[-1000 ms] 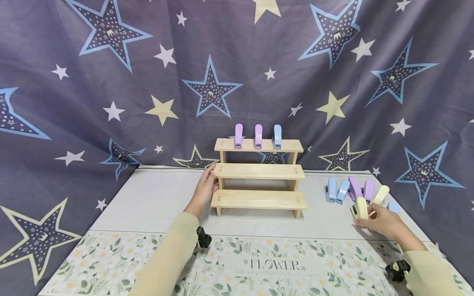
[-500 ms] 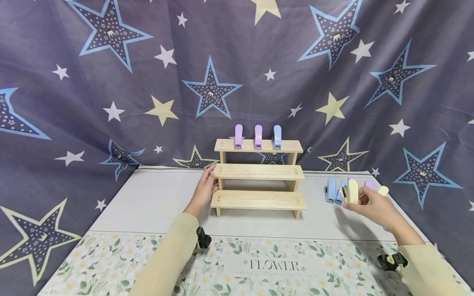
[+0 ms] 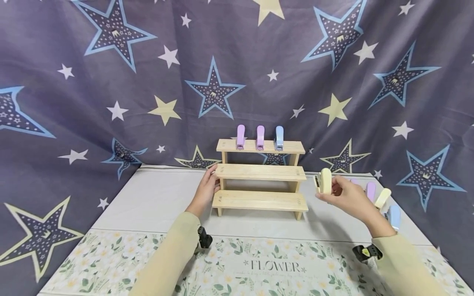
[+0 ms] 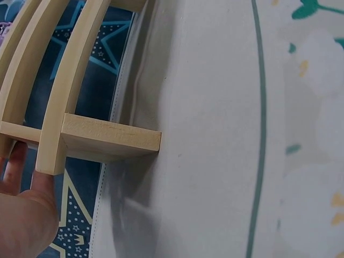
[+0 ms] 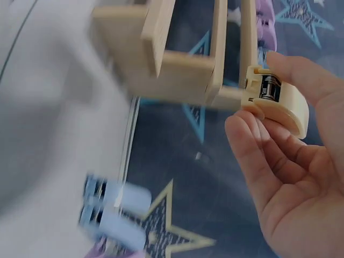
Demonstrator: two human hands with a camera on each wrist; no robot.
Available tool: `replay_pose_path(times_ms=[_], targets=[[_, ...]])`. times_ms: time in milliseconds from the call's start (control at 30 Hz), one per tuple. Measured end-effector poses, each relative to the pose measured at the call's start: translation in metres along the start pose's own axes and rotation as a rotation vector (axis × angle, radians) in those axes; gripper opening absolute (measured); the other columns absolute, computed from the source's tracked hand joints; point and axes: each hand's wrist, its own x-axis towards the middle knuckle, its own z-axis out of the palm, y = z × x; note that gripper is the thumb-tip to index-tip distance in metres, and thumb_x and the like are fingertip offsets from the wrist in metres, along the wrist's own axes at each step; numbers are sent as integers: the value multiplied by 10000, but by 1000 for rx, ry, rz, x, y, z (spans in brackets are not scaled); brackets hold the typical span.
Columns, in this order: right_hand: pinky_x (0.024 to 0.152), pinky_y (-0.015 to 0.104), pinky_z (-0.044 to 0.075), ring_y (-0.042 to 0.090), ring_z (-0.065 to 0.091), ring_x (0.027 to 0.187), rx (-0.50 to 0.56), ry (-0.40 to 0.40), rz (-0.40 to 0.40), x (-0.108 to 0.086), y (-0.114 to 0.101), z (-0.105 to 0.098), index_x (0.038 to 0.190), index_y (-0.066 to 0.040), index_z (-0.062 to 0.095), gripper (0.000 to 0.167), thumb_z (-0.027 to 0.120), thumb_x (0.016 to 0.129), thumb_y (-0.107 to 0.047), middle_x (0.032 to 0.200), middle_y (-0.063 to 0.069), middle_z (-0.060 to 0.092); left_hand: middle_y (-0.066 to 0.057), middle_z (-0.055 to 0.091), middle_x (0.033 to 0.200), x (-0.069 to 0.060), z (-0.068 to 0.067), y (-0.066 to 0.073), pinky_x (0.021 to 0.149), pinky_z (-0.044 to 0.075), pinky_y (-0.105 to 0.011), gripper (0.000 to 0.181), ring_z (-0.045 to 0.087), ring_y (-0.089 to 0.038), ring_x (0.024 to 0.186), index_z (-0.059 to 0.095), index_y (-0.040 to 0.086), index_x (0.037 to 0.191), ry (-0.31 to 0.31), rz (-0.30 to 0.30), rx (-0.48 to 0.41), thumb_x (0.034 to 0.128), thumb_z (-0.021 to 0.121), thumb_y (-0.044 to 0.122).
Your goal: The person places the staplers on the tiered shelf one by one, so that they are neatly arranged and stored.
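Observation:
A three-tier wooden shelf (image 3: 259, 172) stands on the table, with two purple staplers (image 3: 260, 137) and a blue stapler (image 3: 279, 138) upright on its top tier. My left hand (image 3: 203, 191) grips the shelf's left side at the middle tier; in the left wrist view the fingers (image 4: 15, 166) go behind the wooden edge. Right of the shelf, my right hand (image 3: 349, 197) holds a cream stapler (image 3: 326, 181) in the air. The right wrist view shows that cream stapler (image 5: 277, 102) pinched between thumb and fingers.
On the table at the right stand a purple stapler (image 3: 370, 191), another cream stapler (image 3: 382, 198) and a blue one (image 3: 394, 216). Two blue staplers (image 5: 115, 212) show in the right wrist view. A floral mat (image 3: 274, 267) covers the front, and a starry cloth (image 3: 259, 94) hangs behind.
My right hand has lifted the cream stapler from beside the others and moved it left toward the shelf. My left hand has kept its grip on the shelf.

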Motion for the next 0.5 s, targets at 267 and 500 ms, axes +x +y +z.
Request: replay_pose_path(times_ms=[267, 500], targets=[[603, 298, 515, 155, 599, 699, 73, -20, -69, 18, -35, 26, 977, -106, 598, 397, 830, 829, -393, 781, -15, 647, -172, 396, 1523, 1, 2, -1, 1123, 391, -497, 479, 452, -366, 1344, 310, 223, 1577, -2, 5, 4, 1106, 302, 308], [624, 315, 516, 151, 597, 699, 137, -61, -119, 39, -60, 53, 955, -116, 591, 417, 842, 813, -416, 780, -19, 638, -175, 393, 1524, 0, 2, -1, 1119, 397, -491, 478, 459, -366, 1335, 312, 205, 1577, 2, 5, -3, 1106, 297, 287]])
